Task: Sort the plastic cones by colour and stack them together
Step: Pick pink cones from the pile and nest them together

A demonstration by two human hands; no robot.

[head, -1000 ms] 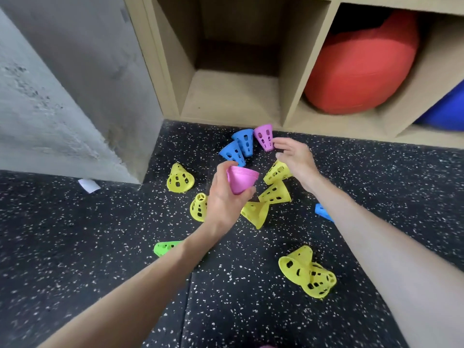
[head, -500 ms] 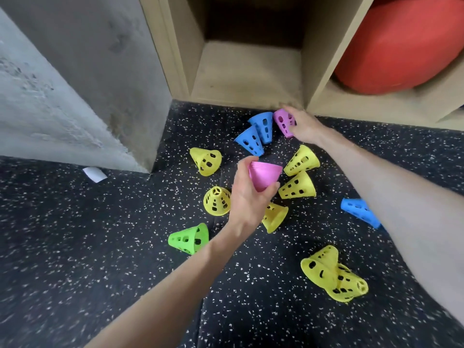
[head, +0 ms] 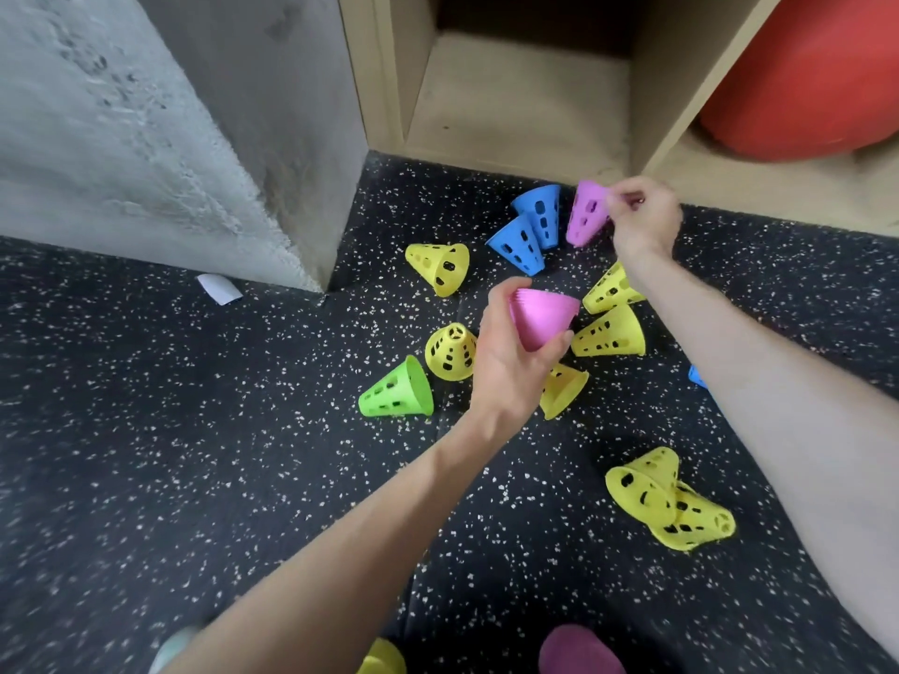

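Observation:
My left hand (head: 511, 367) grips a stack of pink cones (head: 542, 316) held wide end up above the floor. Farther back, my right hand (head: 642, 218) pinches the rim of a single pink cone (head: 586, 214) lifted just in front of the shelf. Two blue cones (head: 528, 231) lie beside it on the left. Several yellow cones lie scattered around: one at the left (head: 440, 267), one under my left hand (head: 450, 352), two by my right forearm (head: 610, 330), and a nested pair at the right front (head: 669, 501). A green cone (head: 396, 391) lies on its side.
A wooden shelf unit (head: 515, 99) stands at the back with a red ball (head: 807, 75) in its right compartment. A concrete pillar (head: 170, 128) rises at the left. A white scrap (head: 219, 288) lies on the speckled black floor. A pink cone (head: 579, 649) shows at the bottom edge.
My right hand has closed on the far pink cone and lifted it off the floor. The camera has moved closer. My left hand still holds the pink stack.

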